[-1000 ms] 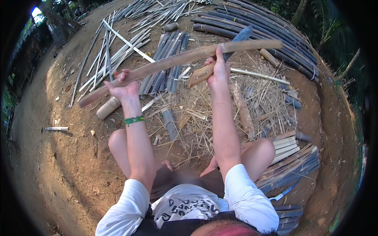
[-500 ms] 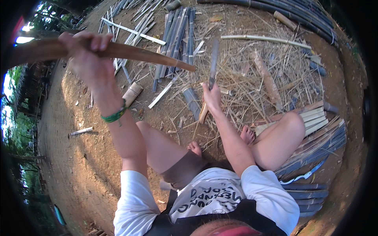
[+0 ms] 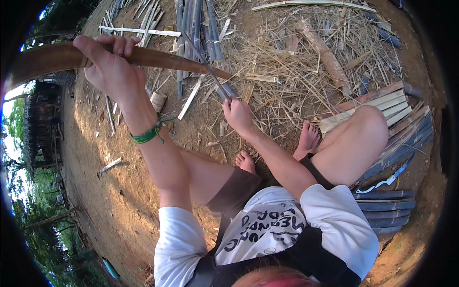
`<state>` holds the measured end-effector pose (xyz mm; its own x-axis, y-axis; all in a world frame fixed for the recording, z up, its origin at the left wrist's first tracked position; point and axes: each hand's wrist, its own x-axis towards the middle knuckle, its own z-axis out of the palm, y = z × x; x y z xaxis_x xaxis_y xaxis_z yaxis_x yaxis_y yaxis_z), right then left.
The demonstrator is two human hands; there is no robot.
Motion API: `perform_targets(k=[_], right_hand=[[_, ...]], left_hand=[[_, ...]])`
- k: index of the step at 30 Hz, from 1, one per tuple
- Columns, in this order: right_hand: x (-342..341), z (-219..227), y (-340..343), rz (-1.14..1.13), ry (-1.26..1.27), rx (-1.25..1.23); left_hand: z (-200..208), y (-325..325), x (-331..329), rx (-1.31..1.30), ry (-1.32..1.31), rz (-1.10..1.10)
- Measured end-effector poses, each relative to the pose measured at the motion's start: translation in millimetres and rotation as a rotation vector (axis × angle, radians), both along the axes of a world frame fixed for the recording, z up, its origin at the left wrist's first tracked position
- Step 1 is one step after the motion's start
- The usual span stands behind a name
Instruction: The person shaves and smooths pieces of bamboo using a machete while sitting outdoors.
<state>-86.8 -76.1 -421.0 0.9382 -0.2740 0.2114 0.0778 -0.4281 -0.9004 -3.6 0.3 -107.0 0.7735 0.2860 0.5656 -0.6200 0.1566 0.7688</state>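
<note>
My left hand (image 3: pixel 114 71) is raised at the upper left, its fingers wrapped round a long, curved brown bamboo strip (image 3: pixel 165 58). One end of the strip runs off to the left; the narrower end points right, ahead of my knees. My right hand (image 3: pixel 237 116) grips a knife (image 3: pixel 204 64) with a long, narrow grey blade, its handle hidden in my fist. The blade slants up and to the left, crossing the strip near its narrow end. Whether blade and strip touch, I cannot tell.
Dry shavings (image 3: pixel 277 67) litter the ground ahead, around a rough log (image 3: pixel 325 55). Dark bamboo lengths (image 3: pixel 193 28) lie at the top. Split slats (image 3: pixel 368 112) and a white-handled, blue-bladed tool (image 3: pixel 387 181) lie beside my right knee. A short bamboo piece (image 3: pixel 158 101) sits near my left wrist.
The knife has swung from nearly upright to a leftward slant, now crossing the strip. My right hand has moved left and slightly down. My left hand keeps its hold; the whole view has shifted.
</note>
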Motion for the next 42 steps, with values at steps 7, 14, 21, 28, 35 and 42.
perform_targets(k=[7,14,21,28,35,42], right_hand=[[-4.5,109.2,-7.9,0.206,-0.008,-0.027],[13.0,-53.1,-21.3,0.189,0.489,-0.11],[7.3,-55.0,-20.3,0.134,0.43,-0.001],[-3.5,43.1,-1.6,0.192,0.074,0.113],[-2.0,-114.9,-34.2,0.149,0.444,-0.103],[-6.0,-34.7,-15.3,0.214,0.303,-0.025]], left_hand=[[-4.4,25.4,6.1,-0.002,0.024,0.043],[-1.2,8.1,-2.6,-0.003,0.015,0.064],[-3.9,0.1,-6.5,0.026,0.0,0.068],[-6.0,20.8,3.8,0.029,0.012,0.113],[1.5,14.3,3.9,0.003,0.017,0.102],[-5.2,31.7,7.1,0.005,0.025,0.102]])
